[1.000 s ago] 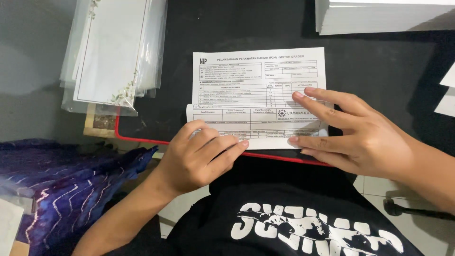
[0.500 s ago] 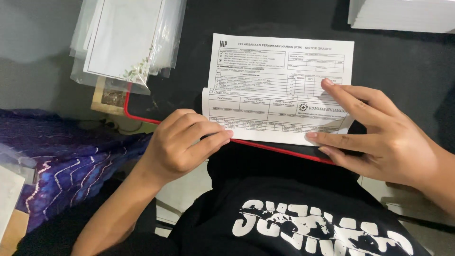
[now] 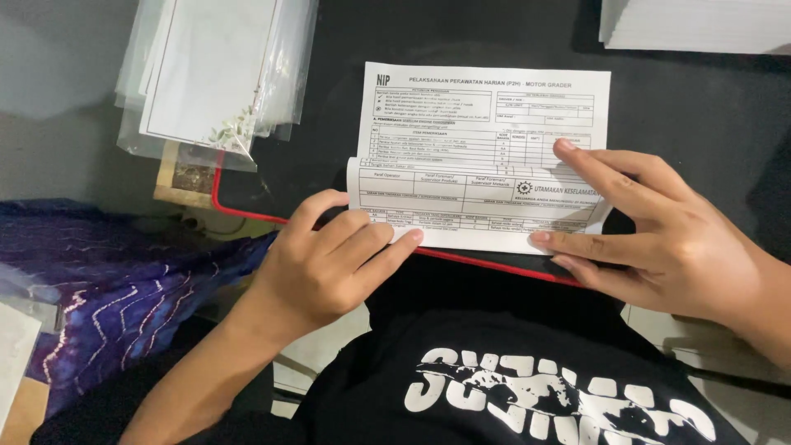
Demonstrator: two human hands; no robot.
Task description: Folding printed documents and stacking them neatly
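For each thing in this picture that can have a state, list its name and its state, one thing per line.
Printed form: lying flat on the black surface, bottom part folded up over itself.
Left hand: bare, fingers pressing the fold's lower left edge.
Right hand: bare, fingers spread, holding down the fold's right side.
Clear plastic sleeves: stacked, lying upper left, cards inside.
White paper stack: piled, top right, untouched.
Purple patterned cloth: crumpled at left.

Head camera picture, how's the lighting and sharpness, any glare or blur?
Head view: even, soft light, no motion blur; the printed form is sharp. Mild glare on the clear plastic sleeves. Both hands, left hand and right hand, are crisp; the dark desk surface swallows the shadows.
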